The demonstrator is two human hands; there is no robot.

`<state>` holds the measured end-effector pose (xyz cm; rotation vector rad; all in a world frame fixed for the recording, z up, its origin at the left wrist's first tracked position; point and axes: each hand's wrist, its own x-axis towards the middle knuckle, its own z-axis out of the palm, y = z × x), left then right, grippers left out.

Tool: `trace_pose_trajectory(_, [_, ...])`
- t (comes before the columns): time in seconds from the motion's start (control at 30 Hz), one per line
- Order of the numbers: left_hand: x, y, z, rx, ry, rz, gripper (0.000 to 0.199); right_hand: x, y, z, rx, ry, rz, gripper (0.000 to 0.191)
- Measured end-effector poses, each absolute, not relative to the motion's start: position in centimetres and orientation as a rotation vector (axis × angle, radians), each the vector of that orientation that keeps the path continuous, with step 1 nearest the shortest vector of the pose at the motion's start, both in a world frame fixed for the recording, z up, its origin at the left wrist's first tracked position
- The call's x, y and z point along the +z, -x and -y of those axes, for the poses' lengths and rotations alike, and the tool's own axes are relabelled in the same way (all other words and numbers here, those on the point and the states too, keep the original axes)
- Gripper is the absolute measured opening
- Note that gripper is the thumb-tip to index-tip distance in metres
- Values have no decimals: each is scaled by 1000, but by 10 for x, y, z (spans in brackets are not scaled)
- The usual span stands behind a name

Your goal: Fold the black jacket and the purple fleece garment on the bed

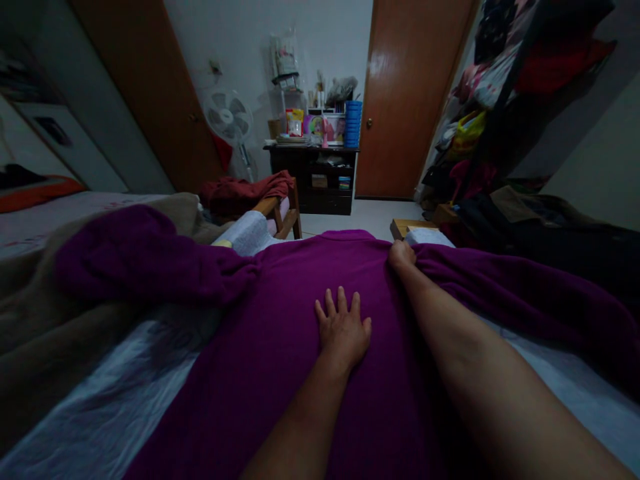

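Lying spread on the bed (127,380), purple garment (300,320), sleeves out to both sides. Left hand (344,333) flat on the garment's middle, palm down, fingers apart, gripping nothing. Right hand (402,255) at the garment's right shoulder, fingers curled onto the fabric; can't tell if cloth is pinched. Brown blanket (30,320) partly under the garment's left sleeve. Dark clothes (565,247) beyond the right sleeve. Beyond the garment's collar: dark shelf unit (313,177), fan (229,117) to its left, wooden door (410,100) to its right.
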<state>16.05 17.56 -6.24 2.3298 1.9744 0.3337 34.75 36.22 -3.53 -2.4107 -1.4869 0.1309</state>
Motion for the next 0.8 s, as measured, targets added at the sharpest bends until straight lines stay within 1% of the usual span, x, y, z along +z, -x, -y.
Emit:
trace_pose_trajectory(0.17, [-63, -160, -175, 353, -2324, -1980, 62, -32, -352, -371, 143, 2391, 1448, 43])
trace_pose_trajectory(0.47, [-64, -160, -175, 339, -2316, -1955, 64, -45, -337, -361, 79, 2322, 1435, 49])
trace_pose_trajectory(0.67, [-61, -160, -175, 337, -2302, -1957, 63, -58, -299, -343, 171, 2361, 1608, 63])
trace_pose_trajectory(0.8, [-61, -159, -174, 341, -2323, -1944, 62, -67, -307, -340, 153, 2364, 1786, 75])
